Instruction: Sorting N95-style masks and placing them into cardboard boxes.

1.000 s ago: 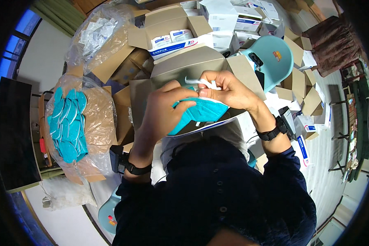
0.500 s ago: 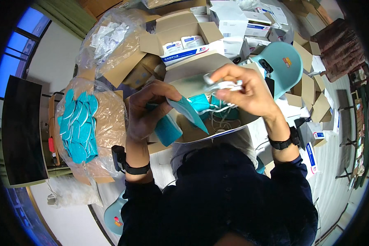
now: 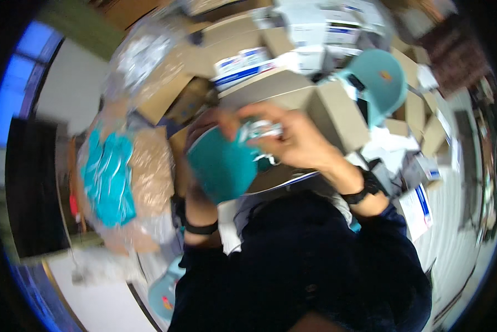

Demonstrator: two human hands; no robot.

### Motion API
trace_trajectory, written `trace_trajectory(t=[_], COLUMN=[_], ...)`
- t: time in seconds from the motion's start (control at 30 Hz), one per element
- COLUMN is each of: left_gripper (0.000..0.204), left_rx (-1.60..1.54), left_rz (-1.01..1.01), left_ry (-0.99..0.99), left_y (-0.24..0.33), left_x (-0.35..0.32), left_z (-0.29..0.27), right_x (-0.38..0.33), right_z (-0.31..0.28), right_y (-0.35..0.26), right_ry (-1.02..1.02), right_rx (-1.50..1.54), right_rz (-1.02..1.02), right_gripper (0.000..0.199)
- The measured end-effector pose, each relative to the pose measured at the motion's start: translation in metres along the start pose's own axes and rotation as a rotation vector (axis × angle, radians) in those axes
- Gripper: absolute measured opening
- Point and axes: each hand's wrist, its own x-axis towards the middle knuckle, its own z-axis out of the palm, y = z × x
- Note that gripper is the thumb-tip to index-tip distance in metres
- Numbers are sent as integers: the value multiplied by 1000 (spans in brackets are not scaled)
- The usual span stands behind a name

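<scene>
A teal face mask (image 3: 221, 166) is in my left hand (image 3: 212, 123), its broad rounded side turned up. The left fingers are closed on its upper edge, blurred by motion. My right hand (image 3: 304, 138) pinches a bunch of white straps (image 3: 264, 130) close against the mask's right edge. Below both hands lies an open cardboard box (image 3: 339, 119) with its flaps raised. A loose white strap and some dark teal show under my right fingers; most of the box's inside is hidden by my hands.
On the left, a see-through plastic bag in a box holds several teal mask pieces (image 3: 110, 180). Another bag with white items (image 3: 146, 58) and an open carton of white packets (image 3: 248, 61) stand beyond. A teal chair (image 3: 384, 88) and several cartons are at right.
My right hand has moved left with the white straps, up to my left hand. The mask has turned from edge-on to show its broad face. The view has shifted and blurred.
</scene>
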Motion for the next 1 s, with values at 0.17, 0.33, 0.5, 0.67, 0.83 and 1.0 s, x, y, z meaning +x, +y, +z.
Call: trace_trajectory(t=[0.17,0.33,0.5,0.67,0.83,1.0], left_gripper=[22,25,25,31,44,40], left_rx=[-813,-693,-427,-464,-581,-260], left_rz=[-143,-125,-215,-176,-92,-156], left_ry=[-142,-61,160,799,534,625], left_y=[-47,-18,-2,-19,-9,3], left_x=[-6,-2,7,27,23,38], left_z=[-39,-7,31,-12,-29,7], right_x=[9,-1,-10,-30,-31,-1], right_z=[5,-3,3,20,3,6], right_y=[16,13,11,-18,-2,-4], right_ry=[-34,1,-65,-380,-42,199], right_rx=[-191,-153,-90,19,355,528], right_rz=[-216,-137,-124,-377,-94,234], right_gripper=[20,23,16,7,13,14])
